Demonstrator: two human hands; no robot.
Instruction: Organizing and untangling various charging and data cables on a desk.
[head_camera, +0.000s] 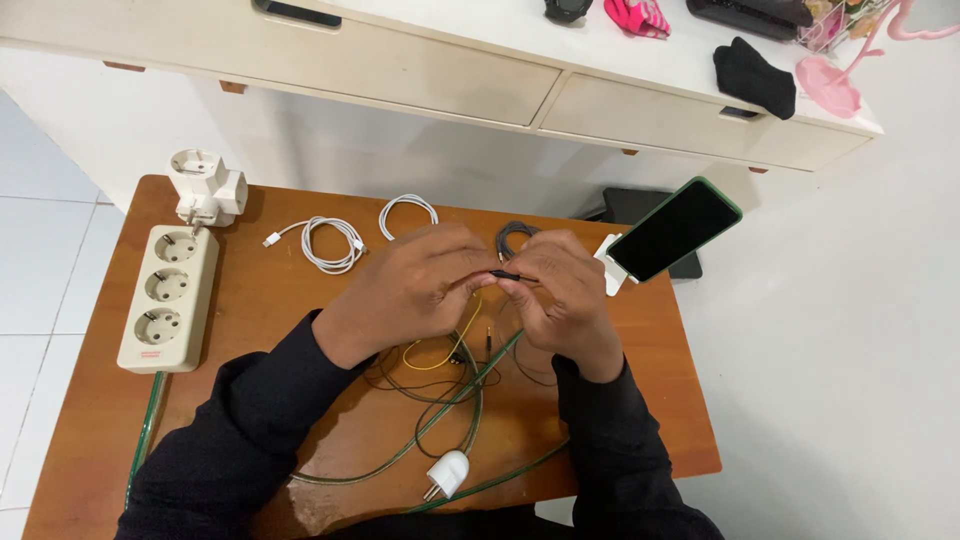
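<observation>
- Over the middle of the wooden table (640, 400), the left hand (415, 285) and the right hand (560, 290) meet, fingertips together around a small black connector (505, 274).
- Both hands are curled nearly closed, pinching that connector from either side; which fingers do the gripping is hard to tell, since the knuckles hide them.
- Below the hands hangs a thin yellow wire (445, 355), looping down to the tabletop among thin black wires (425, 390); it seems to run up into the grip, though the join is hidden.
- A green translucent cable (430, 430) sweeps across the near part of the table and ends at a white plug (447, 473) lying by the front edge.
- At the left edge lies a cream power strip (168, 298) with three round sockets, and a white multi-plug adapter (205, 185) stands at its far end.
- Two coiled white cables (330, 243) rest beyond the left hand, apart from it.
- A coil of dark cable (515, 238) lies just behind the right hand.
- To the right, a phone with a green case (675, 228) leans tilted on a white stand (610, 265), screen dark.
- Behind the table stands a white desk with drawers (450, 80).
</observation>
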